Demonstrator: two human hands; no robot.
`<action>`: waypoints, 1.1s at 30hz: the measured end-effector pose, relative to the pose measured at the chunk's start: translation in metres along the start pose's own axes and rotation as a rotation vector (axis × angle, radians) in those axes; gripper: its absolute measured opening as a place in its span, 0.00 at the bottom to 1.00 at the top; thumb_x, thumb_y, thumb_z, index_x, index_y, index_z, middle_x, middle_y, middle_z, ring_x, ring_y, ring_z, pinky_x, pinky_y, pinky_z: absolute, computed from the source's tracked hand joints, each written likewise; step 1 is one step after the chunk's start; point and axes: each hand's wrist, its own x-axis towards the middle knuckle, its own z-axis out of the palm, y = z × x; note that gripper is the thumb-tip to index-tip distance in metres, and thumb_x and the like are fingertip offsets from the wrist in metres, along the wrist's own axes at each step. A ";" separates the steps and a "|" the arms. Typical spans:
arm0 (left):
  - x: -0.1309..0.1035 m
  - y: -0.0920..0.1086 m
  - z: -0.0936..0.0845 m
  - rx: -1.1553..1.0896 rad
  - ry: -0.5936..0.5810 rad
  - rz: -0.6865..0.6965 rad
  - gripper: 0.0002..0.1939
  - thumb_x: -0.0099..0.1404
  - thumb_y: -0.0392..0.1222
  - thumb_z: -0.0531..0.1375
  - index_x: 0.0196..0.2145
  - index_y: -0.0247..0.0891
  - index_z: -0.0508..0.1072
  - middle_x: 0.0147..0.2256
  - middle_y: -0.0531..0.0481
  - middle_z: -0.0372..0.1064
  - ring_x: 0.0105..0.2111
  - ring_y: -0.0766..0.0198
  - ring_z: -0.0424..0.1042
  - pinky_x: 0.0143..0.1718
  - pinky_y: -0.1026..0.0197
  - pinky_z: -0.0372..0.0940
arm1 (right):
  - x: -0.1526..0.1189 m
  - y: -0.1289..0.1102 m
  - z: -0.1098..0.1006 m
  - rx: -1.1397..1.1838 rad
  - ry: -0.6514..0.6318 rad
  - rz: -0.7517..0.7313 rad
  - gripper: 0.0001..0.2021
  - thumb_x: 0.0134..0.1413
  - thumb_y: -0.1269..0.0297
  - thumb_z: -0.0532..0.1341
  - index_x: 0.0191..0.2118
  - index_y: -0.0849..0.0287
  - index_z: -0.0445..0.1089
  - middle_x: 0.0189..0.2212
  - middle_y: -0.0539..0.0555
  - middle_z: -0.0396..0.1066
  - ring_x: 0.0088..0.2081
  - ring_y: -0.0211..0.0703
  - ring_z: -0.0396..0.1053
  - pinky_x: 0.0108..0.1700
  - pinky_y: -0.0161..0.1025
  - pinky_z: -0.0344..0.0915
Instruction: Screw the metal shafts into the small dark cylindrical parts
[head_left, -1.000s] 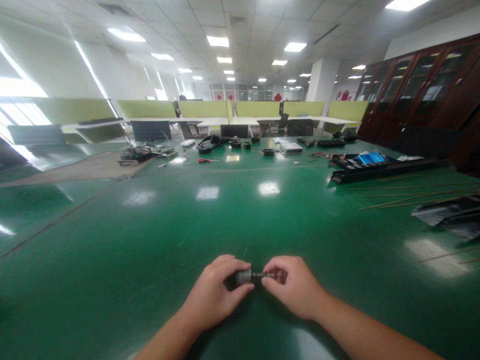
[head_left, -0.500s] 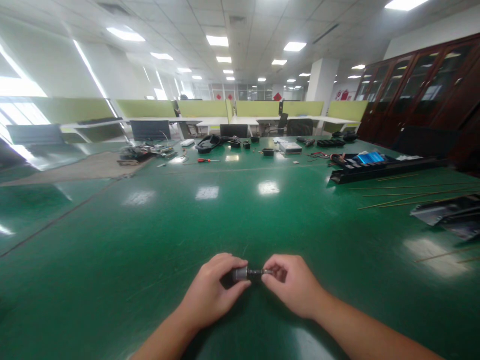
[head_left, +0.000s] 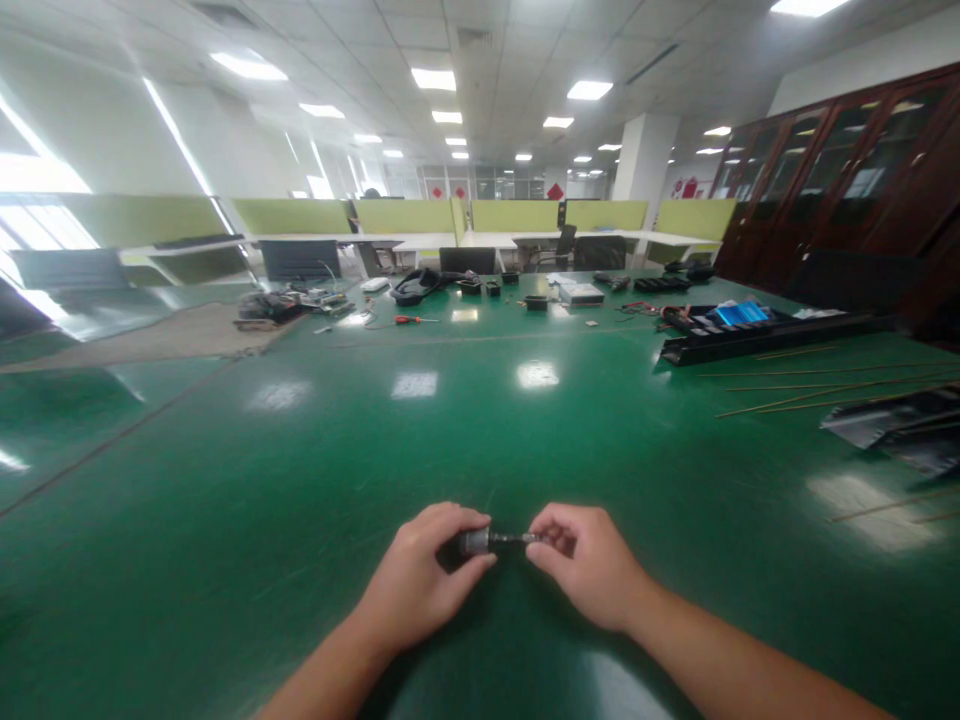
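Note:
A short grey metallic cylinder (head_left: 475,542) lies sideways between the thumb and fingers of my left hand (head_left: 427,565), low in the middle of the head view. From its right end a thin dark rod (head_left: 510,539) runs across to my right hand (head_left: 589,560). The thumb and forefinger of that hand pinch the rod's silvery far end (head_left: 531,538). Blur hides the fine detail of both parts, and my left fingers cover the cylinder's left side. Both hands are close over the green tabletop (head_left: 337,460).
Along the far side are a red-handled screwdriver (head_left: 412,320), a white box (head_left: 581,294) and several small black parts. On the right lie a long black channel (head_left: 750,338), thin brass-coloured rods (head_left: 795,402) and metal rails (head_left: 900,430). A brown sheet (head_left: 150,335) covers the left.
The hands have drawn slightly apart, my left one shifting left. More thin rod shows between them, where a thicker black section stood beside the cylinder before.

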 end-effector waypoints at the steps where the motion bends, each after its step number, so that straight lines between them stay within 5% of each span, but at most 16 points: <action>1: 0.000 0.000 0.000 0.001 0.002 0.001 0.11 0.61 0.38 0.64 0.43 0.42 0.75 0.39 0.48 0.76 0.40 0.58 0.75 0.44 0.56 0.69 | 0.000 0.000 0.000 0.004 -0.001 0.000 0.02 0.51 0.71 0.64 0.31 0.61 0.74 0.22 0.48 0.69 0.24 0.36 0.64 0.28 0.32 0.59; 12: 0.001 -0.002 -0.002 0.037 0.027 -0.039 0.11 0.61 0.42 0.64 0.43 0.41 0.76 0.39 0.47 0.77 0.39 0.57 0.76 0.43 0.56 0.70 | 0.001 0.001 -0.001 0.053 0.037 -0.003 0.02 0.52 0.70 0.63 0.32 0.61 0.74 0.22 0.48 0.70 0.24 0.37 0.65 0.28 0.32 0.60; 21: 0.006 -0.002 -0.007 0.060 0.104 -0.213 0.12 0.65 0.49 0.61 0.41 0.39 0.73 0.33 0.51 0.75 0.30 0.61 0.74 0.32 0.62 0.67 | -0.002 -0.006 0.002 0.086 0.033 0.005 0.04 0.53 0.67 0.64 0.33 0.61 0.74 0.24 0.50 0.72 0.26 0.37 0.68 0.30 0.32 0.62; 27: 0.010 -0.014 -0.003 -0.032 0.253 -0.256 0.20 0.68 0.51 0.57 0.53 0.39 0.71 0.48 0.45 0.74 0.47 0.56 0.74 0.50 0.54 0.69 | 0.000 -0.002 0.005 0.065 0.014 -0.005 0.05 0.54 0.67 0.64 0.36 0.61 0.76 0.24 0.49 0.72 0.25 0.37 0.67 0.29 0.32 0.61; 33: 0.010 -0.012 -0.017 -0.240 0.368 -0.401 0.24 0.61 0.56 0.64 0.47 0.36 0.71 0.41 0.44 0.77 0.40 0.55 0.78 0.49 0.53 0.72 | 0.001 -0.001 0.006 0.086 -0.011 -0.008 0.05 0.54 0.67 0.64 0.36 0.61 0.76 0.23 0.49 0.71 0.25 0.36 0.65 0.29 0.32 0.60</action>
